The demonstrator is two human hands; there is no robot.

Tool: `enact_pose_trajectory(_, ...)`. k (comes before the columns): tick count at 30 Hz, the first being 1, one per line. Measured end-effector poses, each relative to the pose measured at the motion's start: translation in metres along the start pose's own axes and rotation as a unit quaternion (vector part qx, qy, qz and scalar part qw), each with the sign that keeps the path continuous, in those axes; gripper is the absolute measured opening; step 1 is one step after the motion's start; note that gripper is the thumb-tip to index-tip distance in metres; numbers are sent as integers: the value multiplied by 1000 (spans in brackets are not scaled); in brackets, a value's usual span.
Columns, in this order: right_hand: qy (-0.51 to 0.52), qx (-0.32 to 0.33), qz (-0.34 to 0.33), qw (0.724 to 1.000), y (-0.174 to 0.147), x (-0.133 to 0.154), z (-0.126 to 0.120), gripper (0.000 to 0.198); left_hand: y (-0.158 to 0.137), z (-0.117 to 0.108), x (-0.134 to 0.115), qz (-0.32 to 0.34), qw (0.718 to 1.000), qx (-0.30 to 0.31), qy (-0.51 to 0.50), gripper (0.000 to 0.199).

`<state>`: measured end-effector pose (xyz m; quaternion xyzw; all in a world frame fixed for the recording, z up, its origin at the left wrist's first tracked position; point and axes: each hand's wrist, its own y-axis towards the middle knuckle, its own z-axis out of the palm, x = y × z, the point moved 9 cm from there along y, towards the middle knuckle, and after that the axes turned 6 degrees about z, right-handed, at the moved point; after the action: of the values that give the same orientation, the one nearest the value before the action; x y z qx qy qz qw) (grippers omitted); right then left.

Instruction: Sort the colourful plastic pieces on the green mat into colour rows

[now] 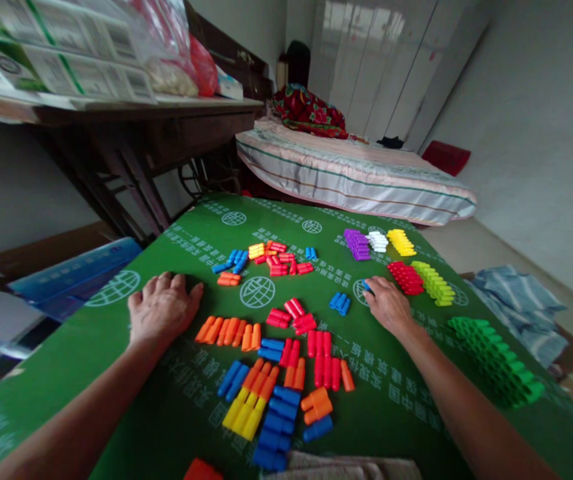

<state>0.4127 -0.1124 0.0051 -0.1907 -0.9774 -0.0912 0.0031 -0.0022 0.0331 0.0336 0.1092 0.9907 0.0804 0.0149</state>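
My left hand (163,308) lies palm down on the green board (286,213), fingers forward and thumb out to the side, holding nothing. My right hand (389,303) has its fingertips closed around a small blue bullet-shaped plastic block (366,285), mostly hidden by the fingers. Left of that hand lies a blue joined block group (339,303). Between my hands are red block groups (293,316), a row of orange blocks (227,332) and a loose pile of red blocks (279,261). Closer to me, blue blocks (277,420) and yellow blocks (243,412) lie in joined rows.
Stacked purple (357,245), white (377,241), yellow (401,243), red (405,277) and lime blocks (433,283) stand at the right. A large green stack (496,360) is near the right edge. A wooden table (166,120) stands left; a bed (356,167) is behind.
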Motion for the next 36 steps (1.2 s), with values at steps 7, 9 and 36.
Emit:
enact_pose_trajectory(7,43,-26,-61,997,-27,35,-30,33,0,1,0,2,1000,6,1,59)
enact_pose_trajectory(9,69,-3,-112,991,-28,60,-31,33,1,0,0,0,1000,5,0,59)
enact_pose_trajectory(36,3,76,162,984,45,-14,-3,44,4,5,5,-14,1000,12,8,63)
